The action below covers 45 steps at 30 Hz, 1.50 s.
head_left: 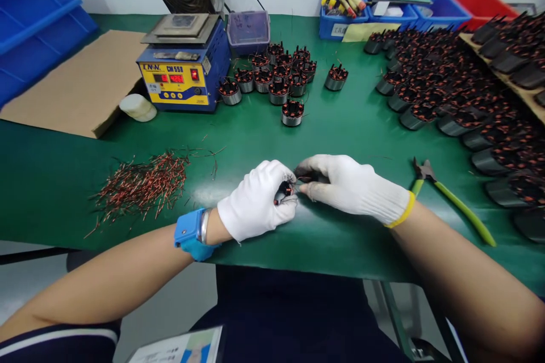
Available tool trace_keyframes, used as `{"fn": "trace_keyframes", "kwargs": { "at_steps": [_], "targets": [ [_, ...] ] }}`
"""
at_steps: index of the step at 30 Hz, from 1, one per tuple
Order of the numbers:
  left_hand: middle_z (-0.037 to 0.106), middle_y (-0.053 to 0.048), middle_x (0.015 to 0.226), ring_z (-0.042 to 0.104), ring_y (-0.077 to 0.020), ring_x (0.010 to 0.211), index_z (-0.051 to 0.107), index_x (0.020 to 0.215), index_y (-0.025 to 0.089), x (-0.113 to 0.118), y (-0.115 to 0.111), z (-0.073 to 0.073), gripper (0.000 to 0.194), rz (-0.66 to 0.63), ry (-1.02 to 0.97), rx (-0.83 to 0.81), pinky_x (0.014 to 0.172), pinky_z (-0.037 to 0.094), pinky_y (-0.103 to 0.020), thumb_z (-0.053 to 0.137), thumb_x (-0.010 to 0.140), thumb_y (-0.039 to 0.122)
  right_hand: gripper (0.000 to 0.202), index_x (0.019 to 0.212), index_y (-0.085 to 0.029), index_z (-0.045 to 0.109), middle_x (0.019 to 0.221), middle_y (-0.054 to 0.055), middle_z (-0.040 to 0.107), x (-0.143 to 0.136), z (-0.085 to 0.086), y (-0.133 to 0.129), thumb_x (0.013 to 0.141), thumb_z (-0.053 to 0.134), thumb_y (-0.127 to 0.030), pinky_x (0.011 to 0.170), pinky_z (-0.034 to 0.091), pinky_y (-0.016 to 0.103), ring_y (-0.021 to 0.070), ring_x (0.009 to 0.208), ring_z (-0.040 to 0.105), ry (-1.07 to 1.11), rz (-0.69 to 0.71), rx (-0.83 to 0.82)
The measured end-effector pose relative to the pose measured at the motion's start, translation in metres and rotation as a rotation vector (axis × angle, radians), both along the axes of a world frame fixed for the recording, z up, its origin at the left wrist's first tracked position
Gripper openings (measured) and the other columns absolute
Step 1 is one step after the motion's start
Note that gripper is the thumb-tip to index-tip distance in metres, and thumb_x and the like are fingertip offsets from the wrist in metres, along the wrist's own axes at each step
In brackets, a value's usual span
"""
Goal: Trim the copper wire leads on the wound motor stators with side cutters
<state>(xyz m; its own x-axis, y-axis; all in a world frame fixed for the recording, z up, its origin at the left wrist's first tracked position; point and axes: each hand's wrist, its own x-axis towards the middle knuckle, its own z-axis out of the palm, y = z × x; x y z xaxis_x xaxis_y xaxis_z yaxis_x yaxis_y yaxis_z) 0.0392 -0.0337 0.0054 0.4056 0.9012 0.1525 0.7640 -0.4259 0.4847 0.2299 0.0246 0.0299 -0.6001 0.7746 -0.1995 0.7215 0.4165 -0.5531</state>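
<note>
My left hand (261, 201), in a white glove, is closed around a motor stator (288, 188) with copper windings, held above the front of the green table. Most of the stator is hidden by the fingers. My gloved right hand (343, 184) comes in from the right, its thumb and fingertips closed at thin wire ends (298, 182) that stick out of the stator. Green-handled cutting pliers (451, 198) lie to the right of my right hand. A heap of short copper wire pieces (145, 184) lies to the left of my left hand.
Several stators (279, 76) stand behind my hands, with one stator (292, 113) nearest me. Many more stators (447, 85) fill the right side. At the back left are a soldering pot (183, 76) and cardboard (80, 85); blue bins (336, 22) line the wall.
</note>
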Motion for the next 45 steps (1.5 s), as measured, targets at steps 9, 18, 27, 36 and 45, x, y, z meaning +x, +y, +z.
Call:
{"fn": "trace_keyframes", "kwargs": {
  "at_steps": [9,18,27,36,45],
  "targets": [
    [0.059,-0.007,0.095,0.055,-0.0212,0.087,0.052,0.095,0.017,-0.002,0.001,0.004,0.020,-0.013,0.030,-0.049,0.077,0.048,-0.036,0.052,0.075,0.023,0.023,0.094,-0.028,0.071,0.086,-0.005,0.072,-0.004,-0.005,-0.005,0.080,0.052,-0.031,0.059,0.042,0.023,0.0154,0.072,0.062,0.022,0.004,-0.153],
    [0.059,-0.008,0.099,0.055,-0.0209,0.088,0.052,0.103,0.015,-0.009,-0.001,0.008,0.035,-0.077,0.025,-0.045,0.080,0.047,-0.037,0.059,0.083,0.043,0.024,0.090,-0.025,0.070,0.079,-0.003,0.070,-0.002,-0.005,-0.007,0.084,0.049,-0.036,0.054,0.034,0.024,0.0138,0.066,0.057,0.009,0.018,-0.141],
    [0.059,-0.007,0.097,0.054,-0.0215,0.089,0.055,0.096,0.016,-0.013,-0.002,0.011,0.022,-0.201,0.039,-0.100,0.080,0.046,-0.036,0.056,0.080,0.030,0.016,0.077,-0.023,0.066,0.065,-0.006,0.063,0.007,0.000,-0.010,0.079,0.054,-0.035,0.048,0.033,0.022,0.0100,0.056,0.051,0.037,0.075,-0.335],
    [0.059,-0.007,0.088,0.051,-0.0203,0.081,0.054,0.086,0.016,-0.002,-0.005,0.003,0.013,-0.133,-0.046,-0.037,0.074,0.045,-0.035,0.048,0.079,0.026,0.041,0.103,-0.023,0.067,0.089,0.003,0.072,0.013,0.005,0.007,0.070,0.071,-0.048,0.052,0.044,0.021,0.0145,0.068,0.062,0.077,0.027,-0.449],
    [0.058,-0.009,0.098,0.055,-0.0206,0.088,0.052,0.091,0.016,-0.003,-0.005,0.003,0.015,-0.106,-0.070,-0.071,0.077,0.046,-0.035,0.052,0.077,0.021,0.038,0.070,-0.014,0.065,0.060,0.004,0.066,-0.008,-0.009,-0.001,0.075,0.068,-0.051,0.042,0.044,0.019,0.0088,0.044,0.053,0.207,0.001,-0.927]
  ]
}}
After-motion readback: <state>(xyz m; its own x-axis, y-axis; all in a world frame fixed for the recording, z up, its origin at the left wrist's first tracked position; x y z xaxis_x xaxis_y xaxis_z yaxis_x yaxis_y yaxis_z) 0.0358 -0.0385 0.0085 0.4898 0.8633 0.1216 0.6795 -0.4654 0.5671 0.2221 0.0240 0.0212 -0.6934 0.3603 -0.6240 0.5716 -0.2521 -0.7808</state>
